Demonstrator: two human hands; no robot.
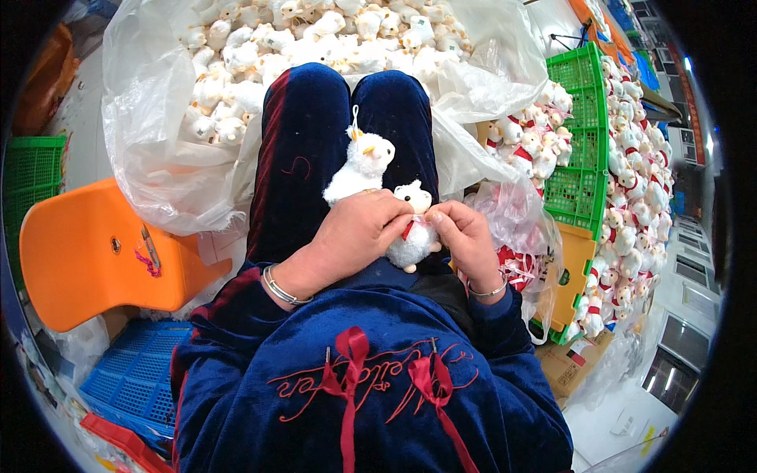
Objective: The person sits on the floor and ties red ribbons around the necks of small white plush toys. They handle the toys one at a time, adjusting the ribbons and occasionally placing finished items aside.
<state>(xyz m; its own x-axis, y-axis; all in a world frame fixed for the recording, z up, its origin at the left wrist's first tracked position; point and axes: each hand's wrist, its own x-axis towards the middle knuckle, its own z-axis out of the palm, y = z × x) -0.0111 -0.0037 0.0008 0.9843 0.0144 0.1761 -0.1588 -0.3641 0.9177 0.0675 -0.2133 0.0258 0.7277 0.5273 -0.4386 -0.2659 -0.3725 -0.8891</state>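
Observation:
On my lap lies a small white plush toy with a bit of red and pink ribbon at its neck. My left hand pinches at the toy's neck from the left. From the right, the thumb and fingertips of my right hand close on the ribbon there. Just beyond my left hand rests a second white plush toy, tilted, with a hanging loop on its head; no ribbon shows on it. What exactly lies between my fingertips is partly hidden.
A large clear plastic bag full of white plush toys stands ahead. At right, a green crate sits beside many ribboned toys, with a clear bag of red ribbons nearer. An orange stool holding small snips is at left, above a blue crate.

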